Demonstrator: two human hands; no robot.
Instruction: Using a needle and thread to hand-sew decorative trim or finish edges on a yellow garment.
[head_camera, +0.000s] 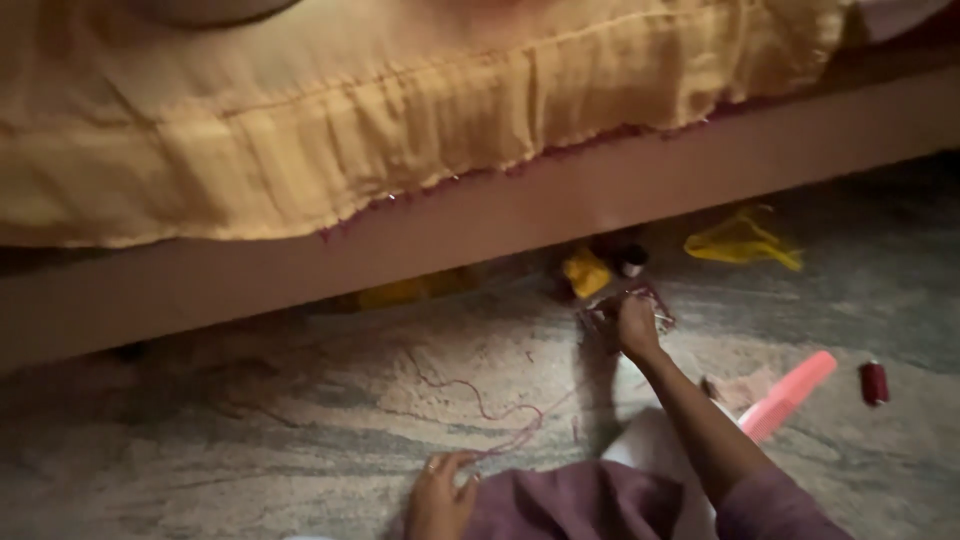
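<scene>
R hand (636, 326) reaches far, fingers closed on a small clear packet (612, 312) on the floor (250, 440). L hand (440, 498), near, pinches a dark red thread (480, 405). Pink tube (790, 394) lies at right.

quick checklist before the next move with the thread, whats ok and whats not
1. Left hand on the red thread: ok, fingers pinch its end.
2. Right hand at the small clear packet: ok, touching it.
3. Thread free of knots: cannot tell, it lies loose and curled on the floor.
4. Red spool close by: ok, lying right of the pink tool.
5. Needle in view: cannot tell.
</scene>
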